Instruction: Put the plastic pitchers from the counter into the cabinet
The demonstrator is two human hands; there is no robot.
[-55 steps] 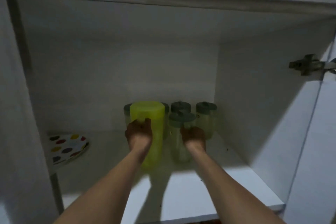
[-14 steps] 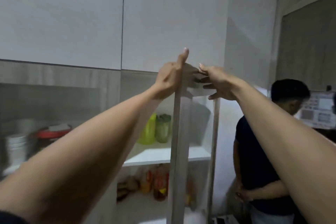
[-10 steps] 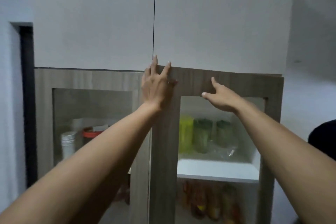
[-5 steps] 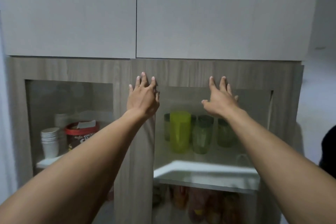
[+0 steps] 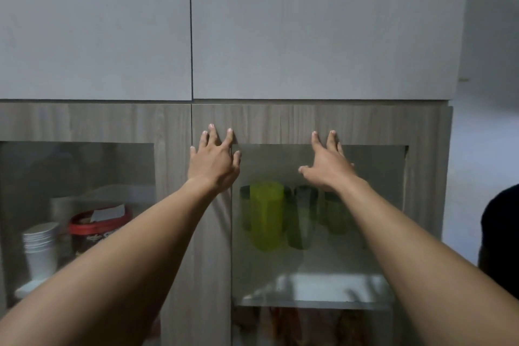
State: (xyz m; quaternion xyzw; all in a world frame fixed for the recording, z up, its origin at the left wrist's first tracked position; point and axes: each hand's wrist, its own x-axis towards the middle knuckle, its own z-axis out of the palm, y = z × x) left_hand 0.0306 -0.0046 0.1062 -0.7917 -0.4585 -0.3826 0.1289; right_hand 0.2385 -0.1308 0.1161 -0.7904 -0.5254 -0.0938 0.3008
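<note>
A bright yellow-green plastic pitcher [image 5: 265,213] stands on the white shelf [image 5: 314,286] inside the cabinet, seen through the glass of the right door [image 5: 365,123]. Clear green pitchers with dark lids [image 5: 304,216] stand right beside it. The wood-framed door lies flush with the cabinet front. My left hand [image 5: 214,161] rests flat on the door's left frame, fingers spread. My right hand [image 5: 327,163] lies flat on the glass near the top of the frame, fingers apart. Neither hand holds anything.
The left glass door [image 5: 84,123] shows a stack of white cups [image 5: 40,250] and a red-lidded tub [image 5: 98,227]. Plain white upper doors [image 5: 309,25] sit above. A person in dark clothing [image 5: 500,233] stands at the right edge. Bottles fill the shelf below.
The pitchers were set on the shelf, then both hands swung the right door round. It now sits flush with the frame, with both palms flat against it.
</note>
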